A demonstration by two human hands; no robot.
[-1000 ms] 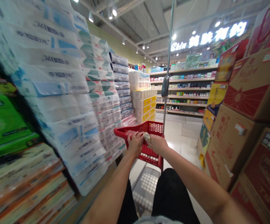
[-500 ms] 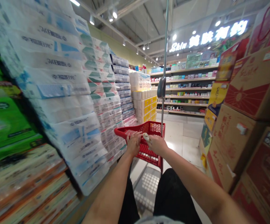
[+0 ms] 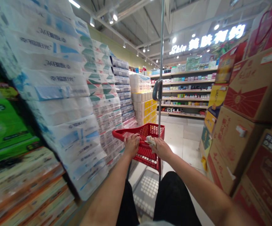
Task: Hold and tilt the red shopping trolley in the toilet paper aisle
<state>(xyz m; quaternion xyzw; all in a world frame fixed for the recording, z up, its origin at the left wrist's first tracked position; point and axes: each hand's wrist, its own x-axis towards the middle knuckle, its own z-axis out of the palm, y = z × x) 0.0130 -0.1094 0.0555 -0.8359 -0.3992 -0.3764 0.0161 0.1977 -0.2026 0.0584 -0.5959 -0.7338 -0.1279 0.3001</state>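
A red plastic shopping cart (image 3: 150,130) stands in the aisle straight ahead of me. My left hand (image 3: 131,145) is closed over the cart's near rim, fingers curled on top. My right hand (image 3: 160,148) grips the same rim a little to the right, with a crumpled pale scrap (image 3: 150,141) pinched against it. A thin metal pole (image 3: 160,62) with a grey clip rises from the cart's right side. My dark trousers show below the arms.
Tall stacks of wrapped toilet paper packs (image 3: 62,94) line the left. Brown and red cardboard boxes (image 3: 246,103) pile up close on the right. The pale tiled floor (image 3: 185,138) runs ahead to stocked shelves (image 3: 185,91) under a lit sign (image 3: 208,39).
The cart and both hands have shifted slightly left in view, and the pole with its clip has swung left too. Both grips are unchanged.
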